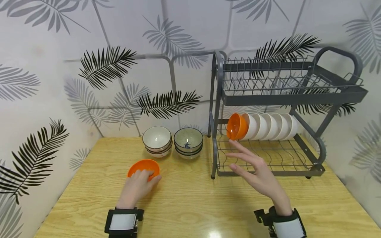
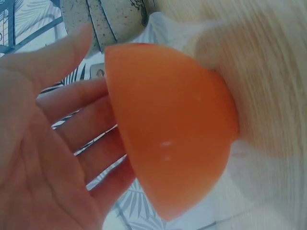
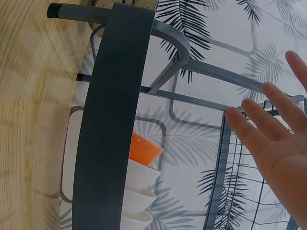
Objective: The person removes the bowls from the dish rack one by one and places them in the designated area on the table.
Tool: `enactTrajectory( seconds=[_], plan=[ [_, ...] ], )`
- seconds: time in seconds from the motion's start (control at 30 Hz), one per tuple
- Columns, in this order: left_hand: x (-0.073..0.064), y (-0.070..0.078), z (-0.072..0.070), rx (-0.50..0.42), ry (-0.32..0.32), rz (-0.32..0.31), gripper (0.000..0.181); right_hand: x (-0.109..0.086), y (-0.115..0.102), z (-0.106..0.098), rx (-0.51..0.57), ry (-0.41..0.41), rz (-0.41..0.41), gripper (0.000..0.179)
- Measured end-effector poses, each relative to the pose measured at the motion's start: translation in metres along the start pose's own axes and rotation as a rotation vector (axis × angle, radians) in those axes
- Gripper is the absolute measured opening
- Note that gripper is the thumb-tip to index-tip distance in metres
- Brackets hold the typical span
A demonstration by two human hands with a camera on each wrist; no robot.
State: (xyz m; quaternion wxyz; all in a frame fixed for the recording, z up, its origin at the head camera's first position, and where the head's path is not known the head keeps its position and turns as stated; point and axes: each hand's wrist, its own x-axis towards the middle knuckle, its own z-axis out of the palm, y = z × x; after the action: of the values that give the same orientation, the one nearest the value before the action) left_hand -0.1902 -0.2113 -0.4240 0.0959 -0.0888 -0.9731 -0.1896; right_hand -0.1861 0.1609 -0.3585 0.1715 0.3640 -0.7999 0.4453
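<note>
An orange bowl [image 1: 144,165] stands upright on the wooden table at the left. My left hand [image 1: 137,187] is over its near side; in the left wrist view the fingers [image 2: 91,122] reach to the rim of this bowl [image 2: 175,127], their tips hidden behind it. The thumb is spread away from the bowl. My right hand [image 1: 257,170] is raised before the dish rack [image 1: 271,173], fingers spread with nothing in them. Just beyond its fingertips, another orange bowl [image 1: 237,127] stands on edge in the lower tier, at the left end of a row of white bowls [image 1: 272,126].
Behind the left hand are two stacks of patterned bowls, one cream [image 1: 157,138] and one greenish [image 1: 189,140]. The rack's upper wire tier [image 1: 291,99] overhangs the lower one. A leaf-patterned wall covering [image 1: 157,79] rises behind the table [image 1: 190,198].
</note>
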Motion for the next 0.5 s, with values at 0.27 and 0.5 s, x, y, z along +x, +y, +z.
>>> enactTrajectory(
  seconds=[0.27, 0.5],
  plan=[
    [0.004, 0.006, 0.003, -0.012, 0.067, 0.084, 0.051, 0.002, 0.003, -0.002, -0.102, 0.039, 0.044, 0.044],
    [0.006, 0.015, 0.008, -0.086, 0.071, 0.139, 0.067, 0.016, 0.022, -0.004, -0.238, -0.022, 0.173, 0.062]
  ],
)
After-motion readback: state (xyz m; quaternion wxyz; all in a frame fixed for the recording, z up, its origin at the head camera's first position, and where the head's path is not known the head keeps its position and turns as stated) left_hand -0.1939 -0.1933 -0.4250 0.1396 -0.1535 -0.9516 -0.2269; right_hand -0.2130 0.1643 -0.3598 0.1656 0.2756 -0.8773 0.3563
